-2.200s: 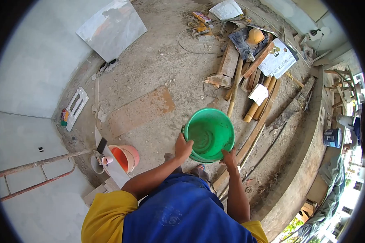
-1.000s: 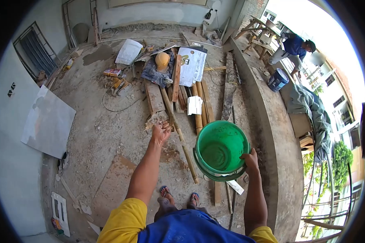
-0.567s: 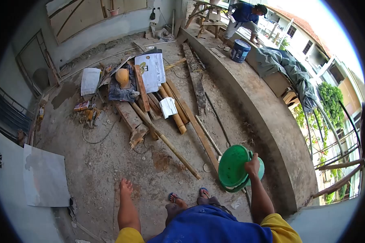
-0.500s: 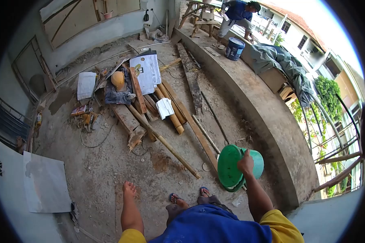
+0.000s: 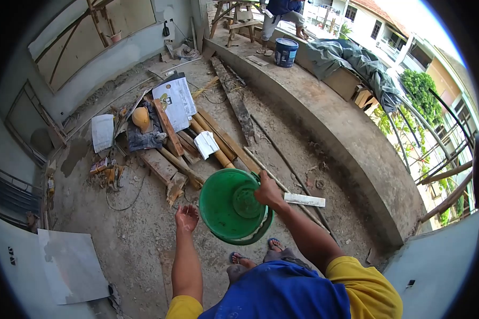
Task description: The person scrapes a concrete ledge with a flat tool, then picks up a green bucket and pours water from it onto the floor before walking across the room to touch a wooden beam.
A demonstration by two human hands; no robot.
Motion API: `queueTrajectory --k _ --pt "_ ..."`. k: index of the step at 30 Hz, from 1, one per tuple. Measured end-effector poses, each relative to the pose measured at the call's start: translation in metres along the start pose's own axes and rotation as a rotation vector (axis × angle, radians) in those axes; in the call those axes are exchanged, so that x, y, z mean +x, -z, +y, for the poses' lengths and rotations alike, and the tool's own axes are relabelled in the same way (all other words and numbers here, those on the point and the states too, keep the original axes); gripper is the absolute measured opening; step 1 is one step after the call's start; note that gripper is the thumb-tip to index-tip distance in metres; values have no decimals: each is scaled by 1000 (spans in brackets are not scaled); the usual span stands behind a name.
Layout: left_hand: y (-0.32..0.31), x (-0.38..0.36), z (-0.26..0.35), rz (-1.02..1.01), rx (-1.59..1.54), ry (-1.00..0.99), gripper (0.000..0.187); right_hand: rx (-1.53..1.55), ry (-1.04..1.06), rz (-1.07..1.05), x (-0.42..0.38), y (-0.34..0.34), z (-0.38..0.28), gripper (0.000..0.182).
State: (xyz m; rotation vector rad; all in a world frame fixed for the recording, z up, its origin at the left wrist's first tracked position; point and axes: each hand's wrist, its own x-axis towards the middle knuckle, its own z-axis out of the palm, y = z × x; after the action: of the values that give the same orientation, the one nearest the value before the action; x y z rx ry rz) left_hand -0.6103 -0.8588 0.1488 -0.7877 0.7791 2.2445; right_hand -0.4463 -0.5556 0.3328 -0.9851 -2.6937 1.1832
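Note:
My right hand [image 5: 269, 190] is closed on the right rim of a green plastic bucket [image 5: 218, 212]. The bucket is held in front of my body, its mouth tipped up toward me. Its inside shows bare green plastic with a round recessed base. Just left of the bucket is my left hand [image 5: 187, 217], fingers apart and palm turned up, holding nothing. Below the bucket my feet in flip-flops [image 5: 238, 258] stand on the concrete floor.
Ahead lie bamboo poles [image 5: 210, 142], wooden planks and a yellow hard hat [image 5: 141, 118]. A low concrete ledge [image 5: 324, 127] curves along the right, bearing a dark blue pail [image 5: 286, 52] and a crouching person [image 5: 282, 18]. A white strip [image 5: 304, 200] lies right of my right hand.
My right hand has brought the green bucket leftward to in front of my body, its mouth now turned up toward me. My left hand has moved slightly up and right, close to the bucket.

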Motion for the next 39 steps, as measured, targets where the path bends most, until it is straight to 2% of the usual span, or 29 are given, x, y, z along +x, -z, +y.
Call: queueTrajectory --k 1,4,5,6,8,10,12,14,16,17,20,22,25,26,27,28,31,32,35,37,38,39 --pt "-2 -3 7 -45 -62 -6 41 42 -22 24 2 4 7 47" --pt "29 -4 21 -483 -115 -40 44 193 -189 11 9 23 35 49" --pt "46 0 26 -578 -134 -65 38 217 -220 3 12 27 52 52" --pt "58 -6 28 -385 -123 -71 32 242 -250 -7 15 30 72 54" --pt "77 -24 30 3 -100 -80 23 189 -205 107 17 30 124 54" --pt "90 -79 10 303 385 -198 21 4 -147 255 14 28 180 58" --pt "189 -75 12 410 861 -121 36 0 -285 269 -5 45 203 63" --pt "282 -85 1 519 971 38 32 -104 -246 220 -32 65 215 76" --pt "314 -129 -22 703 916 192 34 -394 -179 202 -54 68 246 77" --pt "327 -153 -33 721 883 254 38 -488 -200 145 -63 70 263 69" --pt "370 -202 -55 800 808 357 37 -608 -192 96 -84 62 310 60" --pt "379 -224 -63 758 869 420 49 -658 -280 17 -91 47 324 47" --pt "409 -233 -51 600 944 342 49 -754 -426 -94 -93 -18 377 38" --pt "412 -238 -45 625 983 338 49 -817 -445 -137 -95 -50 395 34" --pt "402 -246 -42 645 1019 331 48 -882 -460 -176 -93 -82 414 31" --pt "371 -257 -40 671 1062 326 48 -819 -560 -178 -95 -119 437 30" --pt "382 -267 -28 678 1035 84 40 -699 -731 -181 -111 -190 416 30" --pt "385 -270 -20 657 1045 64 42 -652 -805 -181 -126 -211 410 31" --pt "388 -281 -17 624 1108 27 45 -819 -688 -400 -148 -227 395 20" --pt "319 -288 -25 674 1255 57 45 -791 -759 -443 -159 -238 404 19" --pt "330 -290 -26 644 1245 40 45 -781 -784 -458 -158 -242 409 20" --pt "340 -289 -29 614 1229 21 46 -849 -693 -563 -158 -236 406 22"
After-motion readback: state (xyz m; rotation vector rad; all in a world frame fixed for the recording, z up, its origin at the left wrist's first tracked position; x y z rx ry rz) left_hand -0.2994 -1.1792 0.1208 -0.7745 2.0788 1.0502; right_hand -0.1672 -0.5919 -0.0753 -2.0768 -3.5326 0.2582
